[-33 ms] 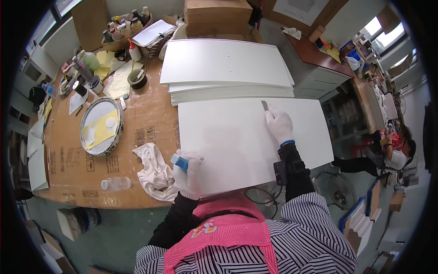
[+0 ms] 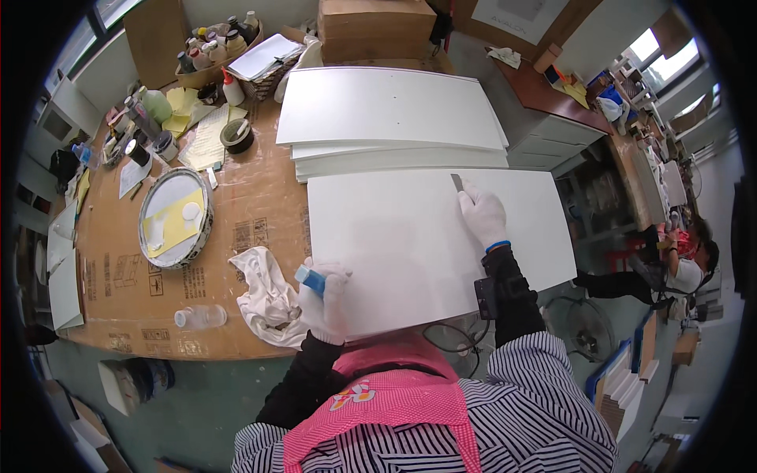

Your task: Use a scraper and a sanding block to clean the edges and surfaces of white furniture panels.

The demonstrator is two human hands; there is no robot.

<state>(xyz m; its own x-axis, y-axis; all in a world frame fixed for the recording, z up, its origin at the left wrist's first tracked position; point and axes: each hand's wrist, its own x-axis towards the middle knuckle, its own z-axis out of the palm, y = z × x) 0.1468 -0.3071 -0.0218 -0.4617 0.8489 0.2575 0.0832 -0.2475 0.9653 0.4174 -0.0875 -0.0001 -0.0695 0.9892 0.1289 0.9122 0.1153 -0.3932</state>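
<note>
A large white panel (image 2: 394, 244) lies flat before me on the table. My right hand (image 2: 483, 216), in a white glove, is closed on a small grey scraper blade (image 2: 457, 182) over the panel's far half. At the panel's near left corner is my gloved left hand (image 2: 323, 309), its fingers closed round a small blue block (image 2: 310, 279) with a pale blue end. A crumpled white cloth (image 2: 266, 293) lies just left of that hand. Beyond the panel, a stack of similar white panels (image 2: 386, 106) rests on the table.
Brown printed cardboard covers the table (image 2: 236, 205). On its left stand a round tub (image 2: 175, 217) with a yellow sheet on its lid, a clear bottle (image 2: 201, 317) on its side and a dark bowl (image 2: 236, 135). Another person (image 2: 686, 260) sits at the far right.
</note>
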